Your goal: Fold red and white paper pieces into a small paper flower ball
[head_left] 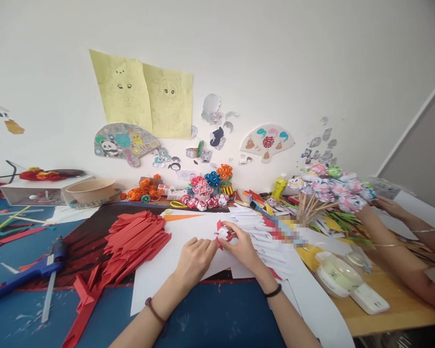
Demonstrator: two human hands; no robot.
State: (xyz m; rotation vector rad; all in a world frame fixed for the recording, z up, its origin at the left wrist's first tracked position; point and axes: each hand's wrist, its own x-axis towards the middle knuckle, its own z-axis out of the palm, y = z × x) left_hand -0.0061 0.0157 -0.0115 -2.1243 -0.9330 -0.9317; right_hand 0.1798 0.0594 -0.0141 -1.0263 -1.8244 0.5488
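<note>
Both my hands work on a small red-and-white folded paper piece (223, 234) over a large white sheet (174, 270). My left hand (195, 258) has its fingers curled and pinches the piece's left side. My right hand (241, 244) is closed round its right side. A heap of folded red paper strips (136, 241) lies just left of my hands. Folded white strips (257, 232) are stacked to their right.
A blue glue gun (29, 271) lies at the left. Another person's arms (398, 241) reach in from the right beside a bunch of paper flowers on sticks (329, 191). A round container (339, 275), a bowl (90, 189) and small paper flowers (203, 193) stand about.
</note>
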